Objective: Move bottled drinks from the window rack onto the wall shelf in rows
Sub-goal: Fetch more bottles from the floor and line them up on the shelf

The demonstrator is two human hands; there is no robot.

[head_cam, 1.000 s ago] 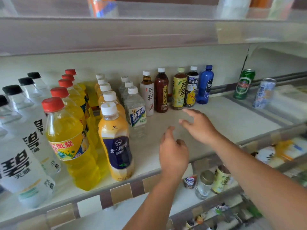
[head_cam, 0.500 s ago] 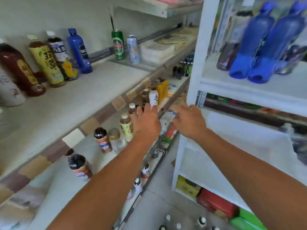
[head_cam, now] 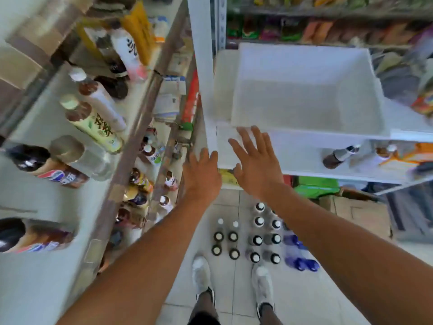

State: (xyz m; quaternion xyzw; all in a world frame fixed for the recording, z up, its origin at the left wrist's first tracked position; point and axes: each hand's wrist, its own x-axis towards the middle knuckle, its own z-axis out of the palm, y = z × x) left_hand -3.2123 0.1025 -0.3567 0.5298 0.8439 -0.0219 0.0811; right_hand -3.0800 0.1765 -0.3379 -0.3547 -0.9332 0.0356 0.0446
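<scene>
Above the floor point(head_cam: 304, 301), both hands, left point(head_cam: 201, 177) and right point(head_cam: 256, 165), hang open and empty, probably reaching for the bottles point(head_cam: 246, 240) clustered below the rack's point(head_cam: 304, 156) front edge.

motion blur smears labels on wall shelf point(head_cam: 58, 202) bottles, pepsi bottle point(head_cam: 58, 175) cut by left edge; snack packs point(head_cam: 328, 29) top right unreadable, floor bottles point(head_cam: 257, 238) partly hidden behind right forearm point(head_cam: 339, 249), caps only.
</scene>
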